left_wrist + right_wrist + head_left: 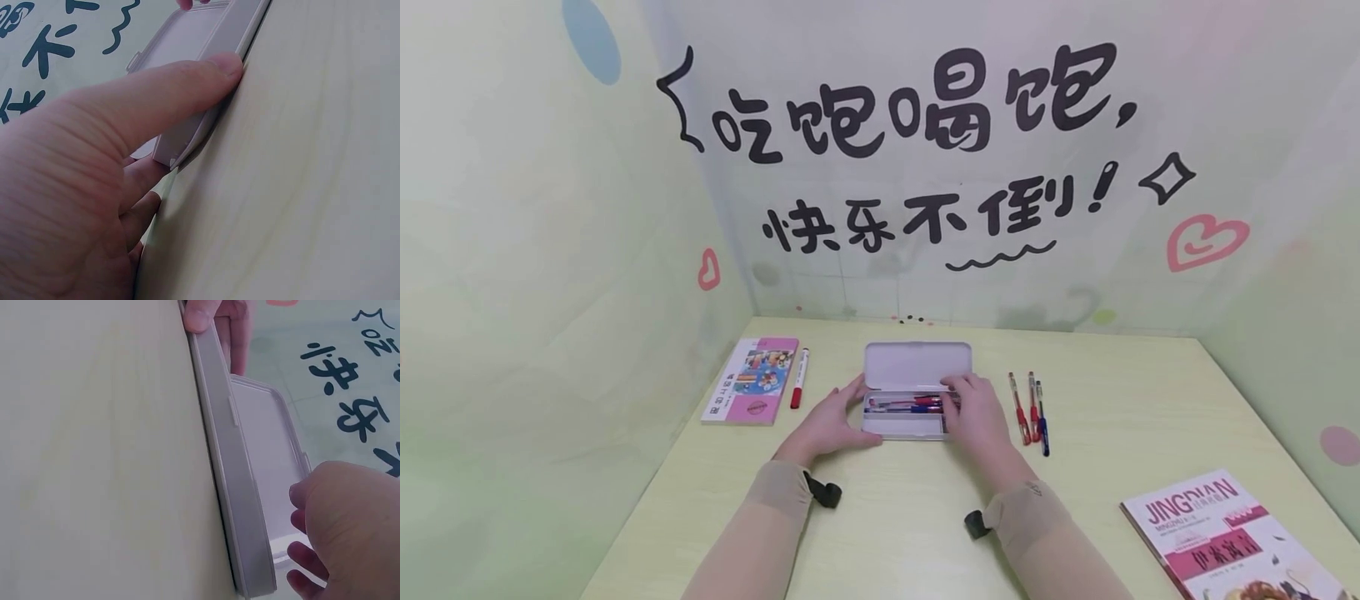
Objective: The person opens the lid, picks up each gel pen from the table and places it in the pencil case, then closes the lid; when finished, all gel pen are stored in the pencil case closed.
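A pale lilac pencil case (917, 367) lies on the table with its lid raised at the back. Several pens (904, 406) with red and blue parts lie in its rear compartment, and the front compartment (910, 425) shows bare. My left hand (827, 425) grips the case's left end, thumb (206, 69) along the front wall and fingers around the end. Over the right end is my right hand (981, 421), its bent fingers (306, 556) reaching into the case beside the pens. I cannot tell whether its fingertips pinch a pen.
Right of the case lie two red pens (1021, 412) and a blue pen (1042, 425). A red marker (800, 379) lies at the left beside a pink-edged book (751, 381). Another book (1232, 533) is at the front right. Printed walls (880, 292) border the table.
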{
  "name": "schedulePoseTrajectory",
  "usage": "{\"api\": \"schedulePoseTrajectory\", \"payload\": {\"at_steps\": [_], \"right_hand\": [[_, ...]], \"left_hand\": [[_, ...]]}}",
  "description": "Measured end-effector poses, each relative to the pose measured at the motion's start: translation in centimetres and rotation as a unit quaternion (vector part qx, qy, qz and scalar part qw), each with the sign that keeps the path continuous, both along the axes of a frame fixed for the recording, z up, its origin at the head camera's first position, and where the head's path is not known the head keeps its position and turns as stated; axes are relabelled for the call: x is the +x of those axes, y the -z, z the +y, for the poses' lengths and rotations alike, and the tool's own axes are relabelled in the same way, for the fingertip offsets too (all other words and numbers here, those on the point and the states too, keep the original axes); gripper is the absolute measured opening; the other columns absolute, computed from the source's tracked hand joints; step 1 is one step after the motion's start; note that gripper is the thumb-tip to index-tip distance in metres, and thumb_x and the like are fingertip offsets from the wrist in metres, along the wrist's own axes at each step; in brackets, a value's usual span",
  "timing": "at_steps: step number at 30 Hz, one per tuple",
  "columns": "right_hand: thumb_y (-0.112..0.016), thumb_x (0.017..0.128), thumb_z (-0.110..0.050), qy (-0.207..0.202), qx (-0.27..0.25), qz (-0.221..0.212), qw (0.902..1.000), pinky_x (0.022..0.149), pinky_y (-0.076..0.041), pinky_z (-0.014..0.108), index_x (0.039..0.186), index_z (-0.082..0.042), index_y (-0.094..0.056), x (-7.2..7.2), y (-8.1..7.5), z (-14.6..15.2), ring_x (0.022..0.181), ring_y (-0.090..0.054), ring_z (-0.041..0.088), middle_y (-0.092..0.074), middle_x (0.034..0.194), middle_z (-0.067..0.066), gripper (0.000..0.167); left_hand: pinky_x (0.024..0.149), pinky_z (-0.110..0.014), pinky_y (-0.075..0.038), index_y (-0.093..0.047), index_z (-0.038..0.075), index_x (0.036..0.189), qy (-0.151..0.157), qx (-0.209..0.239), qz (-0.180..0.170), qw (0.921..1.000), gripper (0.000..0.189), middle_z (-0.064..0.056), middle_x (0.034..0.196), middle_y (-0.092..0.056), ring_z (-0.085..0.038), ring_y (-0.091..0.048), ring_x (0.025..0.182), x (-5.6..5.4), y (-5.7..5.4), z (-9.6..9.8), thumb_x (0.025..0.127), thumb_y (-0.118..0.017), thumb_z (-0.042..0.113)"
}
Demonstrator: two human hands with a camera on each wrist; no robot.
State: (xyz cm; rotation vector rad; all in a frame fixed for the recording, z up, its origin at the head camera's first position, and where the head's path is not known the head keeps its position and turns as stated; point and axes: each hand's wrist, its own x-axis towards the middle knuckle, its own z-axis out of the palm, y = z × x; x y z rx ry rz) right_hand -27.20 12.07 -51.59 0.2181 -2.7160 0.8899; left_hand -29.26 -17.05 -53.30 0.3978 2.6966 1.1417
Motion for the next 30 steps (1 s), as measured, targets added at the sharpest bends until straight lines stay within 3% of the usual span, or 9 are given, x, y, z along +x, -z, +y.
{"api": "schedulePoseTrajectory", "payload": {"at_steps": [7,14,19,30], "right_hand": [[-0.066,0.109,-0.026,0.048,-0.031,0.003,0.9984,0.107,-0.058,0.064,0.141,-0.010,-0.071,0.9,1.3,3.1,0.130,-0.062,0.043,-0.070,0.135,0.017,0.036],[-0.061,0.111,-0.026,0.096,-0.060,-0.007,0.9936,0.115,-0.051,0.068,0.145,-0.008,-0.067,1.5,1.1,6.0,0.136,-0.057,0.047,-0.065,0.144,0.021,0.039],[-0.061,0.109,-0.023,0.142,-0.062,-0.005,0.9879,0.102,-0.055,0.064,0.144,-0.004,-0.067,1.7,1.2,8.2,0.124,-0.059,0.047,-0.065,0.139,0.025,0.040],[-0.055,0.109,-0.028,0.184,-0.031,-0.085,0.9788,0.103,-0.053,0.068,0.150,0.002,-0.058,2.2,1.5,10.6,0.129,-0.055,0.055,-0.055,0.147,0.035,0.051]], "left_hand": [[0.142,-0.060,-0.014,-0.019,0.033,0.178,0.006,-0.009,0.005,0.9999,0.133,0.011,0.171,-0.052,-0.040,-0.021,0.172,-0.3,0.2,-0.1,0.074,-0.100,0.054],[0.142,-0.061,-0.015,-0.018,0.032,0.178,0.003,-0.015,0.006,0.9999,0.134,0.011,0.171,-0.052,-0.041,-0.020,0.172,-0.4,0.5,-0.4,0.074,-0.099,0.056],[0.141,-0.064,-0.015,-0.019,0.032,0.178,0.005,-0.014,0.002,0.9999,0.134,0.011,0.171,-0.052,-0.044,-0.018,0.172,-0.3,0.2,-0.2,0.073,-0.100,0.057],[0.139,-0.070,-0.016,-0.018,0.036,0.178,-0.008,-0.016,-0.014,0.9998,0.135,0.015,0.172,-0.049,-0.047,-0.015,0.172,-0.2,0.1,0.0,0.072,-0.100,0.057]]}}
